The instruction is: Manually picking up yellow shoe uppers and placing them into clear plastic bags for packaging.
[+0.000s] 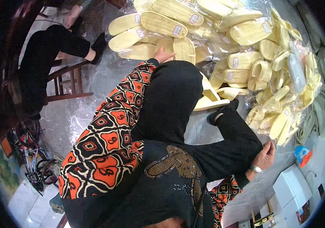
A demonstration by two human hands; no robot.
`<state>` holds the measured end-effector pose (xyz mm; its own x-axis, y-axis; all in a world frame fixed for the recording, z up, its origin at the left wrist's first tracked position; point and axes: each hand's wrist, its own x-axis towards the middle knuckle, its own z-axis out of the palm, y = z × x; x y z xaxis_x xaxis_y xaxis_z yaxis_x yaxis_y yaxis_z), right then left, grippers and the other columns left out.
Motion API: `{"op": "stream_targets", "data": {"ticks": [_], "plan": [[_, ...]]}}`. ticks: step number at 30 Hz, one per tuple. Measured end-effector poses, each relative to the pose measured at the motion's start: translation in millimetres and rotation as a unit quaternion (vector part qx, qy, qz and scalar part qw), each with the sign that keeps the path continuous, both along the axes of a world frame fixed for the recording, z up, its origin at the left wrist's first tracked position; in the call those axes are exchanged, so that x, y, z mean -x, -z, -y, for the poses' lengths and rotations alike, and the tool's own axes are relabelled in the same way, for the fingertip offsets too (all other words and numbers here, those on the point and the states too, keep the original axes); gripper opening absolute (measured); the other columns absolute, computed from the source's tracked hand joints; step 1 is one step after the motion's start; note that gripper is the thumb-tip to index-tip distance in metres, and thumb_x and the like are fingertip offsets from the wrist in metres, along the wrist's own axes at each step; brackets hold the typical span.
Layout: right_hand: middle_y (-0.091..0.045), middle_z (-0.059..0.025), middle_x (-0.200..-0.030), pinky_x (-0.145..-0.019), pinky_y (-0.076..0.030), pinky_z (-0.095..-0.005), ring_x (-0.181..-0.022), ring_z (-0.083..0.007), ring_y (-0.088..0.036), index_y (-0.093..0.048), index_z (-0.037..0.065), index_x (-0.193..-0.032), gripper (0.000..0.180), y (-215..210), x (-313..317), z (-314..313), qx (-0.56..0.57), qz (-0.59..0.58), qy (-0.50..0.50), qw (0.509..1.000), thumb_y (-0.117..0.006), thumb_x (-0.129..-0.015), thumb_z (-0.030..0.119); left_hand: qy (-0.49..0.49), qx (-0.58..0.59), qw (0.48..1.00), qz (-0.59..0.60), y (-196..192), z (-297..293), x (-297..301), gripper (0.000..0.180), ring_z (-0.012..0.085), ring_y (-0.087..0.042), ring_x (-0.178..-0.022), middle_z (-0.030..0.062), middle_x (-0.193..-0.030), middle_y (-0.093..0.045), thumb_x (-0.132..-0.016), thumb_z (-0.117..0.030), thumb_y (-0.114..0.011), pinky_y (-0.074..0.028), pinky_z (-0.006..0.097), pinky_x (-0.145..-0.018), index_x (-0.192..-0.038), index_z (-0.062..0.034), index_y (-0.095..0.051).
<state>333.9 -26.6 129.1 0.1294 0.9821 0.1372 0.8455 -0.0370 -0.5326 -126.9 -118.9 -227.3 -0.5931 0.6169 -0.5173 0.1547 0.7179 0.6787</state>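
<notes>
My left hand (164, 56) reaches past my black-clad knee and closes on the edge of a pale yellow ribbed slipper (184, 50). Its fingertips are partly hidden. Beside my other knee, my right hand (265, 155), with a watch (256, 168) at its wrist, has its fingers pressed together. Anything thin in them is too small to make out. Just beyond those fingers lie yellow slippers in clear plastic (280, 125). Near my foot, loose yellow slippers (212, 99) lie without visible wrapping.
A large heap of bagged slippers (246, 32) with small labels spreads across the far side. At left, another person's black-clothed leg (71, 41) rests by a wooden stool (69, 81). A bicycle (37, 167) stands lower left; a blue-and-orange tub (302, 155) and white cabinet (292, 186) are at right.
</notes>
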Motion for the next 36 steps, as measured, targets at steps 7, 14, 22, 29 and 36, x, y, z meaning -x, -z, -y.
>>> {"op": "stream_targets", "data": {"ticks": [7,14,22,29,36], "plan": [[-0.059,-0.0034,-0.075,-0.061,-0.044,-0.0214,-0.066,-0.009,-0.053,-0.06,-0.001,-0.093,0.018,8.7,-12.2,-3.7,0.025,-0.072,-0.007,0.997,-0.055,-0.083,0.014,-0.119,0.023,0.989,-0.084,-12.5,-25.9,-10.9,0.068,0.0265,-0.054,-0.093,0.0202,-0.103,-0.054,-0.058,-0.034,-0.074,-0.043,0.032,-0.08,-0.107,0.0052,-0.046],[-0.055,-0.0025,-0.07,-0.06,-0.042,-0.0204,-0.064,-0.0085,-0.05,-0.059,-0.002,-0.093,0.017,6.8,-16.3,-3.1,0.025,-0.075,0.008,0.997,-0.055,-0.084,0.012,-0.148,-0.027,0.983,0.102,-2.6,-11.1,-16.8,0.017,0.0142,-0.056,-0.054,0.0041,-0.06,-0.059,-0.066,-0.022,-0.065,-0.045,0.027,-0.054,-0.069,-0.0057,-0.06],[-0.061,-0.0065,-0.08,-0.064,-0.045,-0.0221,-0.069,-0.0106,-0.055,-0.06,-0.002,-0.094,0.021,9.8,-11.5,-9.8,0.031,-0.088,0.006,0.996,-0.056,-0.083,0.016,0.017,-0.205,0.974,0.093,-61.9,20.8,-4.0,0.011,0.0056,-0.047,-0.059,-0.0024,-0.063,-0.051,-0.071,-0.013,-0.063,-0.04,0.021,-0.055,-0.071,-0.0052,-0.055],[-0.062,-0.0098,-0.09,-0.072,-0.044,-0.0244,-0.082,-0.013,-0.057,-0.058,-0.001,-0.101,0.027,25.1,39.8,-59.6,0.107,-0.202,-0.169,0.959,-0.054,-0.082,0.018,0.139,-0.292,0.912,0.252,-201.6,-8.3,-19.0,0.005,0.0025,-0.045,-0.068,-0.0056,-0.072,-0.049,-0.079,-0.005,-0.057,-0.038,0.017,-0.064,-0.08,-0.0061,-0.052],[-0.05,-0.0093,-0.114,-0.073,-0.045,-0.0274,-0.097,-0.0185,-0.051,-0.036,0.003,-0.125,0.062,22.5,107.2,-102.8,0.274,-0.443,-0.184,0.833,-0.055,-0.08,0.041,0.31,-0.334,0.864,0.212,-340.8,-63.9,-66.6,0.004,0.003,-0.044,-0.075,-0.006,-0.076,-0.046,-0.082,-0.002,-0.053,-0.039,0.018,-0.069,-0.083,-0.0048,-0.051]]}}
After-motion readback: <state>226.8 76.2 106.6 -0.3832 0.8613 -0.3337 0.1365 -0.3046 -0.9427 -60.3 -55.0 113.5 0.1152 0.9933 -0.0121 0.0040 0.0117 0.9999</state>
